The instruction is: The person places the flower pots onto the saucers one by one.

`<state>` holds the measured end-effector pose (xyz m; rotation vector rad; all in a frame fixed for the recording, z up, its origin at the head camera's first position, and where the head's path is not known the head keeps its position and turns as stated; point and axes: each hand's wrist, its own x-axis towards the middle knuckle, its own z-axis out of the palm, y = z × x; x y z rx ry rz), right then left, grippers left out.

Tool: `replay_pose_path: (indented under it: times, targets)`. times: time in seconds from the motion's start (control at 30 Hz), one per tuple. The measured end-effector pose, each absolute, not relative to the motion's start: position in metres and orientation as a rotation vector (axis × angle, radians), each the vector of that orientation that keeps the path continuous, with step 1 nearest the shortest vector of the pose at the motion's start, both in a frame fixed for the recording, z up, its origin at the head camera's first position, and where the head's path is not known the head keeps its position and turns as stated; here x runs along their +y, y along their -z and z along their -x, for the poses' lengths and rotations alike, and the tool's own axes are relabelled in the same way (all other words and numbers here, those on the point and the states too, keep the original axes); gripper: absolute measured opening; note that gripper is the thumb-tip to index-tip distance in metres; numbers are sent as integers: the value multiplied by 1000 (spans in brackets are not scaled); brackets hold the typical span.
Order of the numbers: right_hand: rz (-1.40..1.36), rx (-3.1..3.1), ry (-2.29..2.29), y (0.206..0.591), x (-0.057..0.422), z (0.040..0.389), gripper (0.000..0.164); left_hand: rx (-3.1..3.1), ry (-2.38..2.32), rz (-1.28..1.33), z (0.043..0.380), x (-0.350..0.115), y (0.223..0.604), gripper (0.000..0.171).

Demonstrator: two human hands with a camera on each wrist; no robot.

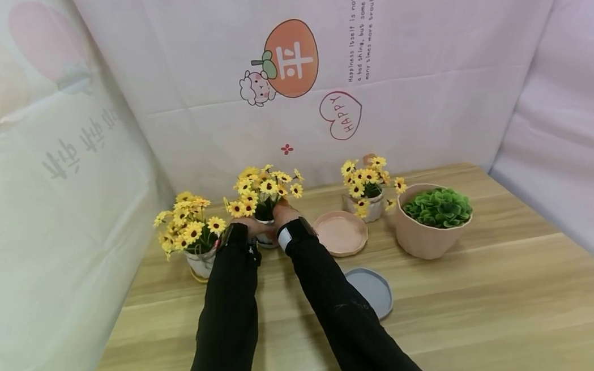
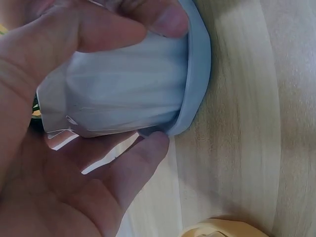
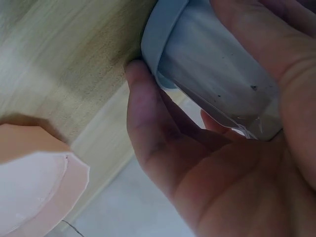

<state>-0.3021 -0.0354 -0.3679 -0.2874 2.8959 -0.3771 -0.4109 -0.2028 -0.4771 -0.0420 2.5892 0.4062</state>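
A white flower pot (image 2: pixel 128 84) holding yellow artificial flowers (image 1: pixel 269 187) sits in a blue-grey saucer (image 2: pixel 198 74) toward the back of the table. From its left side my left hand (image 1: pixel 255 228) grips the pot, thumb and fingers curved round it, with fingertips down by the saucer's rim. My right hand (image 1: pixel 284 213) holds the same pot from the right; in the right wrist view one fingertip touches the saucer's edge. In the head view the hands and sleeves hide much of the pot.
Left stands another pot of yellow flowers (image 1: pixel 191 233) on a yellow saucer (image 1: pixel 199 278). Rightward are a pink saucer (image 1: pixel 342 234), a grey-blue saucer (image 1: pixel 372 291), a third flower pot (image 1: pixel 372 206) and a large pink pot (image 1: pixel 423 237) with green leaves. Fabric (image 1: pixel 210 100) hangs behind.
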Motion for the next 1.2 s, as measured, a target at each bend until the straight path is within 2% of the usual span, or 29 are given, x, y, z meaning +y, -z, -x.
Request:
replay_pose_path:
  times: [0.03, 0.1, 0.17, 0.27, 0.33, 0.47, 0.53, 0.6, 0.77, 0.8, 0.87, 0.9, 1.03, 1.1, 1.13, 1.2]
  targets:
    - [285, 2900, 383, 368, -35, 302, 44, 2581, -416, 43, 413, -204, 479, 130]
    - [273, 2899, 405, 369, -35, 304, 49, 2534, -449, 15, 410, -204, 475, 112]
    - [275, 2891, 414, 372, -34, 309, 56, 2508, -481, -28, 408, -205, 474, 106]
    - [291, 2895, 418, 381, -33, 318, 65, 2449, -559, -26, 394, -199, 457, 100]
    - [301, 2895, 423, 387, -32, 324, 70, 2474, -616, 28, 381, -195, 446, 108]
    - [300, 2892, 466, 395, -30, 330, 74, 2561, -765, 120, 354, -187, 425, 111]
    - [300, 2886, 504, 394, -29, 329, 74, 2586, -826, 126, 345, -184, 419, 105]
    - [320, 2883, 515, 392, -28, 326, 67, 2596, -887, 133, 339, -183, 416, 98]
    - [351, 2873, 534, 384, -20, 311, 50, 2584, -937, 158, 328, -177, 413, 104]
    - [361, 2880, 526, 381, -18, 306, 52, 2620, -918, 91, 329, -179, 418, 110]
    - [370, 2908, 528, 376, -11, 297, 61, 2637, -865, 12, 320, -177, 413, 109]
    - [378, 2924, 530, 373, -7, 292, 66, 2639, -856, -39, 314, -176, 409, 104]
    - [504, 2944, 564, 364, 14, 277, 56, 2618, -846, -190, 275, -164, 372, 68]
    - [574, 2929, 626, 360, 26, 270, 57, 2616, -853, -265, 257, -161, 362, 60]
    - [598, 2914, 655, 359, 33, 266, 58, 2605, -868, -302, 248, -160, 358, 61]
    - [596, 2895, 744, 355, 47, 256, 74, 2601, -867, -303, 232, -157, 355, 71]
